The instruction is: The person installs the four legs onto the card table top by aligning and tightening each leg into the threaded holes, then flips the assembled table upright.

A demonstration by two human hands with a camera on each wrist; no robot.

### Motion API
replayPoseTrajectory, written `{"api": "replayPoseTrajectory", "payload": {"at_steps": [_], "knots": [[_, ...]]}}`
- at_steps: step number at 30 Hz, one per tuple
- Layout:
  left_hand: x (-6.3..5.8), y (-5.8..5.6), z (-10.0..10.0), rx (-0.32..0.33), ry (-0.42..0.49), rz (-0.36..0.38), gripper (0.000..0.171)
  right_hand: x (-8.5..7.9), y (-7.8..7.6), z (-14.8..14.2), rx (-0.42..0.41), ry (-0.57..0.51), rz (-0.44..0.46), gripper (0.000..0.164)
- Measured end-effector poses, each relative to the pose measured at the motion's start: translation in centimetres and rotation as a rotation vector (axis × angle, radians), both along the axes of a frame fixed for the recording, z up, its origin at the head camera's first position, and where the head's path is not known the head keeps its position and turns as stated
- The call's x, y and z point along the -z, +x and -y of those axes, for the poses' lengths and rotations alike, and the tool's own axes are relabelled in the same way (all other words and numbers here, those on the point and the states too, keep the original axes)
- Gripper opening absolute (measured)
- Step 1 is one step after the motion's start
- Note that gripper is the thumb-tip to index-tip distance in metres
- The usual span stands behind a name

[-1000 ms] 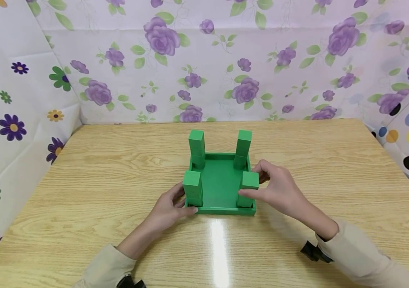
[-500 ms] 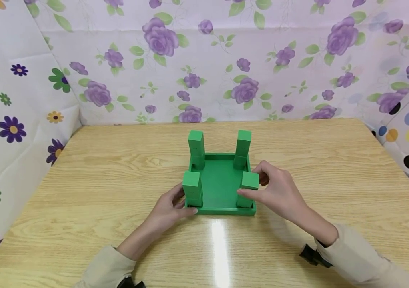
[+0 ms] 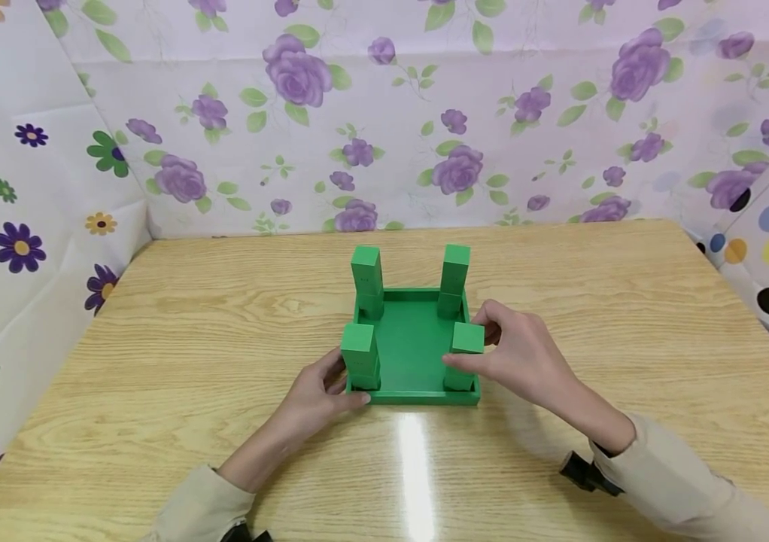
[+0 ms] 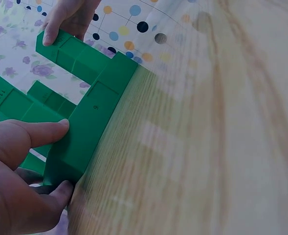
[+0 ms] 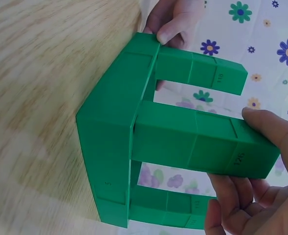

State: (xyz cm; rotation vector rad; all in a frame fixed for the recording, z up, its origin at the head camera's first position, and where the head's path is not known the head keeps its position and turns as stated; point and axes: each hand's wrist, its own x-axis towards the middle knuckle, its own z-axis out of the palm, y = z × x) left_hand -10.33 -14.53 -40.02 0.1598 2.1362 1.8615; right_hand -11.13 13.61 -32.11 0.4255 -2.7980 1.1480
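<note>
A square green tray (image 3: 411, 339) with low walls sits on the table, a green block stack standing upright at each inside corner. At the near left corner my left hand (image 3: 313, 395) grips the tray, thumb on the front rim and fingers at the left side. My right hand (image 3: 530, 357) pinches the top block of the near right stack (image 3: 469, 339) between thumb and fingers; the right wrist view shows "126" on that block (image 5: 251, 152). The near left stack (image 3: 360, 354) rises beside my left hand. Behind stand the far left stack (image 3: 367, 278) and far right stack (image 3: 454, 278).
The wood-grain table (image 3: 235, 309) reaches back to a floral cloth (image 3: 411, 113). Patterned cloths also hang at both sides. A dark device is strapped at each wrist, the right one (image 3: 588, 474) hanging beneath the sleeve.
</note>
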Motion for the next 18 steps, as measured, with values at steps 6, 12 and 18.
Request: {"api": "replayPoseTrajectory", "payload": {"at_steps": [6,12,18], "knots": [[-0.1,-0.2,0.1,0.022,-0.008,-0.008,0.08,-0.1,-0.1,-0.2,-0.02,-0.004,0.026,0.037],[-0.4,-0.5,0.6,0.128,-0.08,-0.051,0.084,0.4,-0.1,-1.0,-0.092,0.003,0.082,0.057],[-1.5,-0.8,1.3,0.173,-0.288,-0.144,0.095,1.6,-0.5,-2.9,-0.254,0.009,0.09,0.083]]}}
